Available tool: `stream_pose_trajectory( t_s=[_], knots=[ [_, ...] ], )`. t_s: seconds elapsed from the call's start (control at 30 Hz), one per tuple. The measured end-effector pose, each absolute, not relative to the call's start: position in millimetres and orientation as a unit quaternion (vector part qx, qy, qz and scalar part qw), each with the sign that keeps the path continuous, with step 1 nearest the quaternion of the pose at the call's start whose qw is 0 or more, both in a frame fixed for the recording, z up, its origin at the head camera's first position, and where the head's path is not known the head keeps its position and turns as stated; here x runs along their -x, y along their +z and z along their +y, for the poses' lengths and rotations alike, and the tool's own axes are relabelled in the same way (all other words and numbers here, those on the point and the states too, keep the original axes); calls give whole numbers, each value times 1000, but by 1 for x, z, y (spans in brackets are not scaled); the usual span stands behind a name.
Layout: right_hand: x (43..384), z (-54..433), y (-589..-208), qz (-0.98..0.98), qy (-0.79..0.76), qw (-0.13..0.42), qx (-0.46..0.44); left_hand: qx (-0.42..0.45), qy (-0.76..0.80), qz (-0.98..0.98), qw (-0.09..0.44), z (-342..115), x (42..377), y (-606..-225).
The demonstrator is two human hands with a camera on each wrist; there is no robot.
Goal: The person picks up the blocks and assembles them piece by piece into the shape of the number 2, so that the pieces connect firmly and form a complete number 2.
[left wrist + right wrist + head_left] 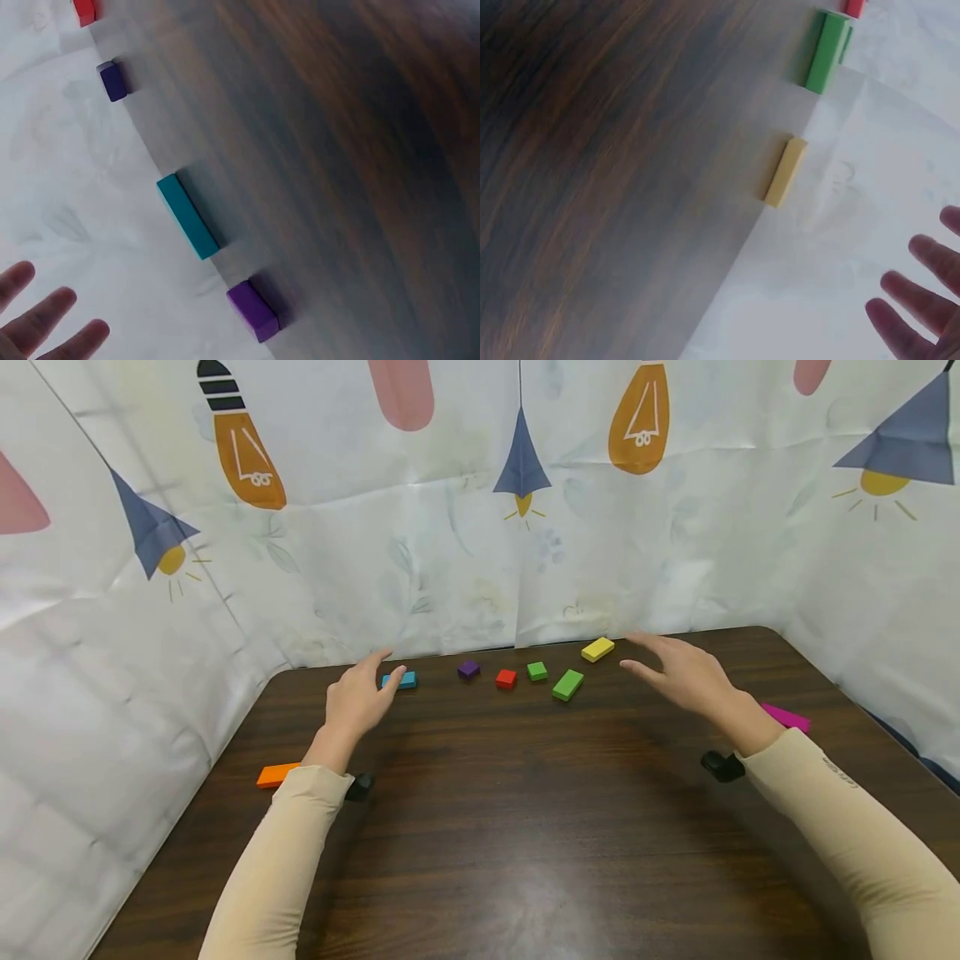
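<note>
My left hand (354, 700) is held above the table's left side, thumb and fingers apart, with nothing in it. It partly covers a blue block (407, 680). A second purple block (253, 310) beside the blue one shows only in the left wrist view. On the other side my right hand (684, 673) hovers with its fingers spread and holds nothing. Nearest to it lies a yellow block (597, 649). Between the hands are a small purple block (468, 670), a red block (506, 679), a small green block (537, 671) and a longer green block (567, 686).
An orange block (277, 775) lies by the left forearm, partly hidden. Behind the right wrist is a magenta block (787, 718). The dark wooden table (525, 827) has a white patterned curtain (465, 560) along its back and sides.
</note>
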State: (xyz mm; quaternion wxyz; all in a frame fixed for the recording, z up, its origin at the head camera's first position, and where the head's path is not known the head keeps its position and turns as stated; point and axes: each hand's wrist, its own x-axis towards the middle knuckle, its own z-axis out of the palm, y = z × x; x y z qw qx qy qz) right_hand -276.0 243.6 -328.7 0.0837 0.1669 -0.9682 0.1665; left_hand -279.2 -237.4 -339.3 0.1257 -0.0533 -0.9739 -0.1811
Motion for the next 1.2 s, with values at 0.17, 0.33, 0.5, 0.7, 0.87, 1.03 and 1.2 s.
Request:
stream_pose_trajectory(
  t_s=[0.17,0.33,0.5,0.7,0.87,1.03,1.2],
  knots=[
    [271,252,-326,-965,182,82,-169,59,-186,-972,128,-246,274,-338],
    [265,261,-325,-963,191,72,-173,68,-195,-969,132,-254,267,-337],
    [259,272,-322,-961,199,66,-182,67,-197,-969,132,-263,260,-337],
    [254,285,-322,-958,213,60,-182,67,-204,-968,131,-274,254,-337],
    [247,296,-323,-955,231,54,-179,79,-217,-964,128,-282,250,-337],
    [241,309,-325,-951,238,49,-191,82,-217,-966,118,-291,244,-337],
    [239,321,-330,-947,247,52,-200,92,-213,-963,139,-299,239,-338]
  ],
)
